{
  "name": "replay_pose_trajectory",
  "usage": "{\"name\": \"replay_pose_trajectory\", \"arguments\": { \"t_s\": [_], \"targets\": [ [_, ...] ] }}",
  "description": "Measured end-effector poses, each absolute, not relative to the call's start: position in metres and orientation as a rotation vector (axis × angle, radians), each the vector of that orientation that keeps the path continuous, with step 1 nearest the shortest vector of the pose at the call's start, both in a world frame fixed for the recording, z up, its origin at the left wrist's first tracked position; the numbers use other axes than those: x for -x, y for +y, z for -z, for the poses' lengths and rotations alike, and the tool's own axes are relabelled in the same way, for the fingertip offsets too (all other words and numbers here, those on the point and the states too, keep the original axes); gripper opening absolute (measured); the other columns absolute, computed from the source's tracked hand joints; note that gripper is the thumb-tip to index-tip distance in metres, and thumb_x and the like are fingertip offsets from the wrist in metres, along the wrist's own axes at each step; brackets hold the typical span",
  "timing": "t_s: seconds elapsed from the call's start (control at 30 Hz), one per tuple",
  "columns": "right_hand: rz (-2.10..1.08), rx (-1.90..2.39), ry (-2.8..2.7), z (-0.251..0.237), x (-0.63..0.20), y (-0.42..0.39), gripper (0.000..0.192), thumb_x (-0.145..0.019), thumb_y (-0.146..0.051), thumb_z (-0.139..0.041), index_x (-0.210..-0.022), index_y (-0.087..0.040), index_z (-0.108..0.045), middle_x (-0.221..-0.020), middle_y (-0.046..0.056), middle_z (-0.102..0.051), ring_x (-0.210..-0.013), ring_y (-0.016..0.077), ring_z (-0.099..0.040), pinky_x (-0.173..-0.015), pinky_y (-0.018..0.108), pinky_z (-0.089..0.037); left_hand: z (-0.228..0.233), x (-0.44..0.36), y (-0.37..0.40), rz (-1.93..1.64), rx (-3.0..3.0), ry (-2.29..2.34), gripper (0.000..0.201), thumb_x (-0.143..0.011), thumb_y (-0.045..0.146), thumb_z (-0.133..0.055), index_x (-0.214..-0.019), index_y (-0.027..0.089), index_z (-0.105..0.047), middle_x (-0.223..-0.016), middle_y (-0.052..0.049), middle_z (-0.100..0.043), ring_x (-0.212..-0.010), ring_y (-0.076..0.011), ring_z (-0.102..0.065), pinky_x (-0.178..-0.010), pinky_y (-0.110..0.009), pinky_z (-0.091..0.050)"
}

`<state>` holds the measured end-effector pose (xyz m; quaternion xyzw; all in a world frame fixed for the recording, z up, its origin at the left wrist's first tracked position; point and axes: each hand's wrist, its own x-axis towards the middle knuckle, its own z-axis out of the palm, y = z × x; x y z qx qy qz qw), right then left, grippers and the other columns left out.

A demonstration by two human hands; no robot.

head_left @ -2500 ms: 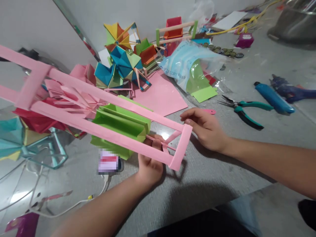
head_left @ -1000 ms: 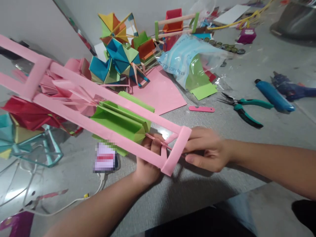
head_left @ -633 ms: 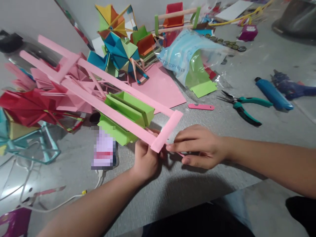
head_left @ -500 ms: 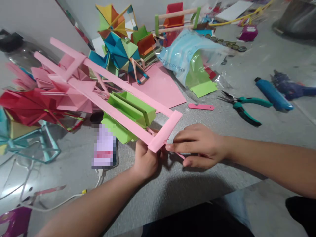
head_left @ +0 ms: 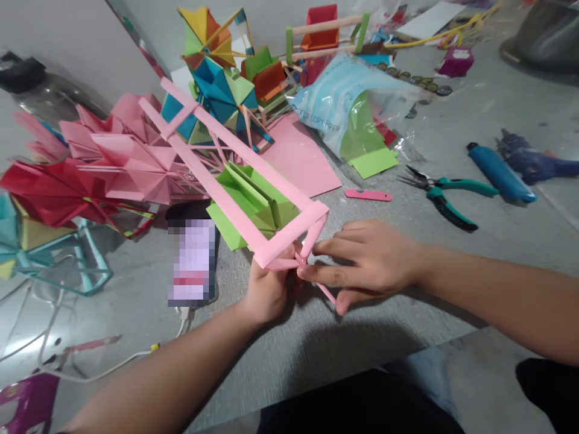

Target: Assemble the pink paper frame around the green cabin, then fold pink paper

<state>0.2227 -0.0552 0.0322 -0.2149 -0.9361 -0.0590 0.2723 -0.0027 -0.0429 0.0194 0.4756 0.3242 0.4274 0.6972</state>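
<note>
A pink paper frame [head_left: 293, 234] with long parallel bars slants up and to the left over the table. My left hand [head_left: 268, 296] is closed under its near end, with most of the fingers hidden behind the frame. Green folded paper trays [head_left: 242, 208] show between and below the long bars; whether they are joined to the frame I cannot tell. From the frame's near corner sticks out a thin pink stick [head_left: 326, 293]. My right hand [head_left: 368, 259] has its thumb at the stick's free end and its fingertips at the corner where the stick meets the frame.
Pink paper wheels [head_left: 136, 163] and a red one [head_left: 63, 193] crowd the left, near a phone [head_left: 194, 259] with its cable. Pliers [head_left: 447, 193], a pink cutter [head_left: 368, 195], a blue tube [head_left: 500, 172] and a glue gun [head_left: 527, 157] lie right. A plastic paper bag [head_left: 321, 108] lies behind.
The frame has tilted and its far end has swung to the right, so the struts at its near end now show. My right thumb has moved slightly down with the stick's end.
</note>
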Motion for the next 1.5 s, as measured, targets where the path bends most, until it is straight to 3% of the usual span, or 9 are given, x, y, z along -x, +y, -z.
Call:
{"name": "replay_pose_trajectory", "arguments": {
  "t_s": [0.23, 0.33, 0.47, 0.53, 0.63, 0.83, 1.13, 1.33, 1.5],
  "targets": [
    [0.140, 0.594, -2.521, -0.032, -0.229, -0.055, 0.055, -0.112, -0.066, -0.052, -0.150, -0.030, -0.068, -0.113, 0.007, -0.074, -0.079, 0.0186, -0.061, -0.069, 0.033, -0.043, -0.017, 0.007, -0.042, -0.850, -1.008, 0.621, 0.053, -0.092, 0.068, -0.081, -0.076, 0.021, -0.063, -0.052, 0.007, -0.048, -0.037, -0.0066, -0.038, -0.031, -0.017, -0.033],
    [0.162, 0.545, -2.495, -0.035, -0.230, -0.055, 0.051, -0.111, -0.065, -0.056, -0.140, -0.027, -0.073, -0.109, 0.007, -0.074, -0.080, 0.0196, -0.061, -0.068, 0.034, -0.041, -0.016, 0.008, -0.042, -0.841, -0.985, 0.607, 0.053, -0.093, 0.067, -0.080, -0.076, 0.021, -0.062, -0.053, 0.007, -0.048, -0.037, -0.0064, -0.038, -0.031, -0.016, -0.032],
    [0.163, 0.579, -2.514, -0.034, -0.232, -0.054, 0.057, -0.111, -0.069, -0.053, -0.122, -0.019, -0.078, -0.087, 0.006, -0.069, -0.073, 0.0194, -0.057, -0.066, 0.036, -0.035, -0.015, 0.008, -0.040, -0.868, -1.002, 0.632, 0.053, -0.094, 0.066, -0.080, -0.075, 0.020, -0.061, -0.052, 0.008, -0.048, -0.038, -0.0065, -0.041, -0.033, -0.016, -0.034],
    [0.155, 0.707, -2.540, -0.031, -0.234, -0.052, 0.064, -0.113, -0.070, -0.043, -0.119, -0.017, -0.078, -0.081, 0.005, -0.067, -0.069, 0.0189, -0.055, -0.067, 0.036, -0.032, -0.016, 0.007, -0.039, -0.907, -1.017, 0.650, 0.054, -0.095, 0.066, -0.079, -0.075, 0.020, -0.060, -0.052, 0.008, -0.048, -0.038, -0.0061, -0.041, -0.034, -0.016, -0.034],
    [0.085, 0.998, -2.553, -0.025, -0.234, -0.047, 0.071, -0.115, -0.070, -0.034, -0.129, -0.015, -0.077, -0.086, 0.008, -0.072, -0.068, 0.0187, -0.055, -0.067, 0.036, -0.028, -0.019, 0.005, -0.039, -0.988, -1.003, 0.690, 0.055, -0.094, 0.067, -0.080, -0.076, 0.019, -0.061, -0.053, 0.007, -0.049, -0.040, -0.0057, -0.040, -0.036, -0.016, -0.034],
    [-0.106, 1.443, -2.629, -0.022, -0.227, -0.043, 0.065, -0.112, -0.069, -0.048, -0.135, -0.015, -0.076, -0.095, 0.012, -0.077, -0.071, 0.0212, -0.057, -0.067, 0.036, -0.020, -0.021, 0.001, -0.040, -1.101, -0.977, 0.729, 0.057, -0.091, 0.068, -0.083, -0.073, 0.019, -0.059, -0.053, 0.006, -0.051, -0.041, -0.0056, -0.041, -0.036, -0.016, -0.034],
    [-0.401, 1.358, -2.618, -0.023, -0.230, -0.042, 0.055, -0.109, -0.066, -0.058, -0.123, -0.017, -0.080, -0.090, 0.009, -0.076, -0.070, 0.0193, -0.059, -0.067, 0.036, -0.025, -0.017, 0.002, -0.043, -1.081, -0.972, 0.704, 0.053, -0.091, 0.066, -0.084, -0.079, 0.019, -0.063, -0.052, 0.007, -0.051, -0.040, -0.0061, -0.040, -0.036, -0.016, -0.034],
    [-0.710, 1.145, -2.513, -0.025, -0.234, -0.037, 0.044, -0.110, -0.057, -0.061, -0.102, -0.020, -0.082, -0.080, 0.005, -0.072, -0.071, 0.0178, -0.061, -0.068, 0.033, -0.033, -0.019, 0.002, -0.044, -1.076, -0.974, 0.746, 0.055, -0.088, 0.068, -0.086, -0.078, 0.019, -0.062, -0.054, 0.007, -0.052, -0.041, -0.0059, -0.040, -0.037, -0.017, -0.034],
    [-0.906, 0.916, -2.345, -0.020, -0.227, -0.043, 0.025, -0.110, -0.038, -0.063, -0.109, -0.019, -0.079, -0.088, 0.005, -0.075, -0.080, 0.0179, -0.067, -0.076, 0.030, -0.044, -0.022, 0.001, -0.045, -1.078, -0.958, 0.778, 0.058, -0.086, 0.070, -0.087, -0.074, 0.019, -0.061, -0.052, 0.007, -0.051, -0.040, -0.0057, -0.040, -0.036, -0.016, -0.032]
  ]
}}
